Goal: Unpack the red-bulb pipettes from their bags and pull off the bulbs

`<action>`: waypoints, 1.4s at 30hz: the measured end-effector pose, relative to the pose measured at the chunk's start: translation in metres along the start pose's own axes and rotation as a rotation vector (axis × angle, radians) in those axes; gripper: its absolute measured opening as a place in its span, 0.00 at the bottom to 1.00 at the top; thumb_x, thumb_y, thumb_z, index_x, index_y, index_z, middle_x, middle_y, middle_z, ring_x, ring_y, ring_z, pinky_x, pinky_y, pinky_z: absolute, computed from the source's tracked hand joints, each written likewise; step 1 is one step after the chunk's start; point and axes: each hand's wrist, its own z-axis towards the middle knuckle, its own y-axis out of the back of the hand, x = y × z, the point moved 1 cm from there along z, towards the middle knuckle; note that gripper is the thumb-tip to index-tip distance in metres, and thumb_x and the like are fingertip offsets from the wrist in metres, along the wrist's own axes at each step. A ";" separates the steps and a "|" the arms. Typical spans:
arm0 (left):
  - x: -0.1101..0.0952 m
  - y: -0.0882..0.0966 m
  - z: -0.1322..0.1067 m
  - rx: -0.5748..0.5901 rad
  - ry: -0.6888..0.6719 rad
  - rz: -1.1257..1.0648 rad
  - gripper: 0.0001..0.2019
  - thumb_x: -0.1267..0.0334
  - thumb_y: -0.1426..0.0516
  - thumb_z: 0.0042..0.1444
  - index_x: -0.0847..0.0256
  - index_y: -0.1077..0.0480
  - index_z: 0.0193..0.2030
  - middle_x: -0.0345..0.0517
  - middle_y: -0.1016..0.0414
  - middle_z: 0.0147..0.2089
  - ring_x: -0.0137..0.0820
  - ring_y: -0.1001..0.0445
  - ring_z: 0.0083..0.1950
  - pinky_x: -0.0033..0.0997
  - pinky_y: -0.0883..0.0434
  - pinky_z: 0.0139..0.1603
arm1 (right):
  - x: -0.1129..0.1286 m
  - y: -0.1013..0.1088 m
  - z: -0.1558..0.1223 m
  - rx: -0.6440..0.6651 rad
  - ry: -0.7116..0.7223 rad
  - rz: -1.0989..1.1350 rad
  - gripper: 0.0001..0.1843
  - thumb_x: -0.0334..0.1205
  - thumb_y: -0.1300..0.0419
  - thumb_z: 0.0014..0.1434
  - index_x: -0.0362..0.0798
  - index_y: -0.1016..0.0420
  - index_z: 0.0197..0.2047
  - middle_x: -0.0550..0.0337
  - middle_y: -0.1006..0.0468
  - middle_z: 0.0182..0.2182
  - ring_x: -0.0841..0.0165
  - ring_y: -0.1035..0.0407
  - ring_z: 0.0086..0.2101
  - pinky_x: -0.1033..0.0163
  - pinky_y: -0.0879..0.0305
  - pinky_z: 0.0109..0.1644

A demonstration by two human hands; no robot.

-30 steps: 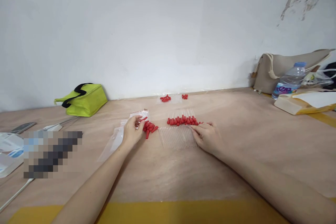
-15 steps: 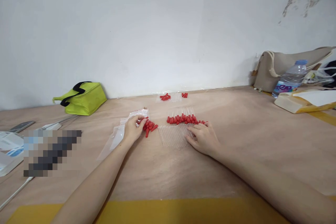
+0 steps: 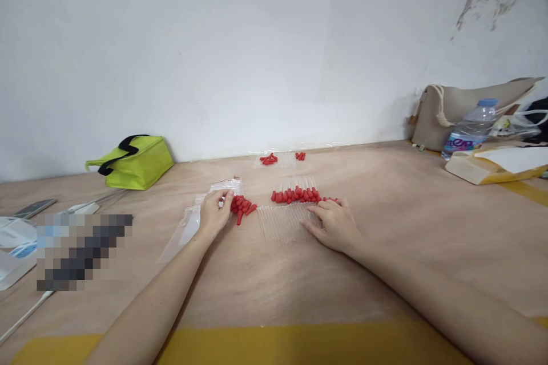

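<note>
My left hand [image 3: 214,212] is at the left edge of a pile of small red rubber bulbs [image 3: 242,205], thumb and forefinger pinched together. What sits between those fingertips, if anything, is too small to make out. Under and behind that hand lie clear zip bags [image 3: 193,227]. My right hand [image 3: 336,222] rests with fingers apart on the right end of a row of thin clear tubes [image 3: 280,222]. Its upper fingertips touch more red bulbs. Beyond the tubes runs a row of red-bulbed droppers [image 3: 295,195], their clear stems pointing away from me.
Near the wall, some red pieces [image 3: 269,159] lie on a clear bag, with a few more [image 3: 300,156] beside it. A lime-green bag [image 3: 141,162] stands left, near a phone [image 3: 35,208] and cables. At right are a water bottle [image 3: 470,128], a beige bag [image 3: 432,120] and an open packet [image 3: 483,166].
My left hand has drawn back slightly to the left from the red pile, its fingertips now at the pile's edge. My right hand has stayed nearly still. The view has shifted slightly.
</note>
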 end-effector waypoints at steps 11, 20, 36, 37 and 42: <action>-0.073 -0.034 0.000 0.232 -0.427 0.109 0.08 0.59 0.46 0.53 0.56 0.29 0.37 0.44 0.28 0.38 0.36 0.34 0.43 0.37 0.40 0.44 | -0.029 -0.001 0.002 -0.052 -0.212 0.041 0.15 0.44 0.52 0.57 0.51 0.26 0.37 0.61 0.25 0.26 0.70 0.34 0.26 0.60 0.50 0.39; -0.121 -0.096 0.025 0.283 -0.297 0.140 0.16 0.50 0.46 0.51 0.61 0.32 0.23 0.49 0.31 0.32 0.40 0.34 0.41 0.41 0.40 0.42 | -0.042 0.003 0.003 -0.139 -0.297 0.110 0.14 0.41 0.51 0.56 0.49 0.27 0.40 0.59 0.25 0.28 0.68 0.33 0.29 0.60 0.49 0.39; -0.083 -0.005 -0.052 0.213 -0.576 -0.051 0.05 0.63 0.48 0.56 0.61 0.36 0.33 0.44 0.30 0.33 0.32 0.34 0.36 0.34 0.38 0.39 | -0.012 0.010 0.002 -0.130 0.268 0.073 0.23 0.48 0.46 0.55 0.51 0.36 0.54 0.53 0.30 0.48 0.61 0.40 0.49 0.52 0.52 0.54; -0.081 -0.002 -0.055 0.210 -0.602 -0.050 0.04 0.64 0.48 0.56 0.61 0.36 0.33 0.44 0.30 0.33 0.32 0.34 0.37 0.34 0.38 0.39 | -0.007 0.011 0.002 -0.113 0.305 0.064 0.22 0.47 0.46 0.56 0.52 0.36 0.54 0.54 0.29 0.47 0.62 0.40 0.49 0.51 0.54 0.55; -0.077 -0.004 -0.058 0.171 -0.629 -0.070 0.03 0.65 0.48 0.56 0.62 0.36 0.36 0.46 0.29 0.36 0.32 0.34 0.38 0.34 0.38 0.39 | 0.001 0.009 0.002 -0.143 0.307 0.040 0.17 0.44 0.49 0.59 0.52 0.33 0.51 0.55 0.27 0.43 0.65 0.38 0.45 0.51 0.58 0.56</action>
